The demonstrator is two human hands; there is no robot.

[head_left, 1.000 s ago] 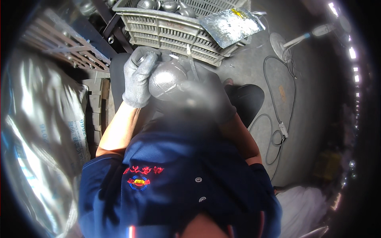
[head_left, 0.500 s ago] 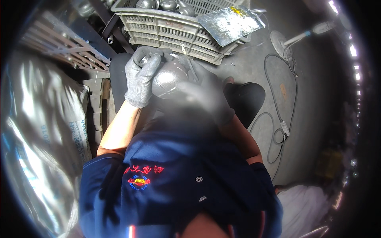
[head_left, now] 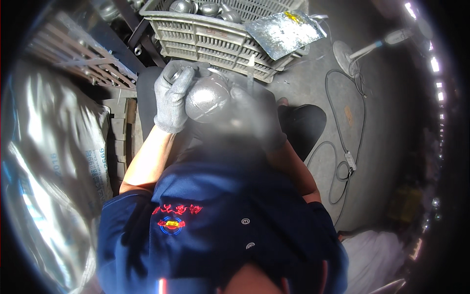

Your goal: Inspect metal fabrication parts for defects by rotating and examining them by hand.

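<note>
My left hand (head_left: 171,98), in a grey glove, is closed around the neck end of a round, silver-grey metal piece (head_left: 208,100). The piece has a bulbous body with thin lines across its surface, and it is held above my lap. To its right is my right hand (head_left: 259,117), also gloved and smeared by motion. From its upper side sticks up a slender tool (head_left: 251,71) with a pale tip, too blurred to name more closely. The right fingers are close to the metal piece; whether they touch it I cannot tell.
A grey slatted plastic crate (head_left: 196,36) with several similar metal pieces (head_left: 209,9) stands ahead. A silvery sheet (head_left: 285,34) lies over its right corner. White sacks (head_left: 58,161) lie to the left beside a metal rack (head_left: 73,49). A cable (head_left: 338,132) and a round-based stand (head_left: 344,55) are on the right.
The right hand has shifted slightly away from the metal piece, and the slender tool has swung to the right and more upright. The left hand and the piece have barely moved.
</note>
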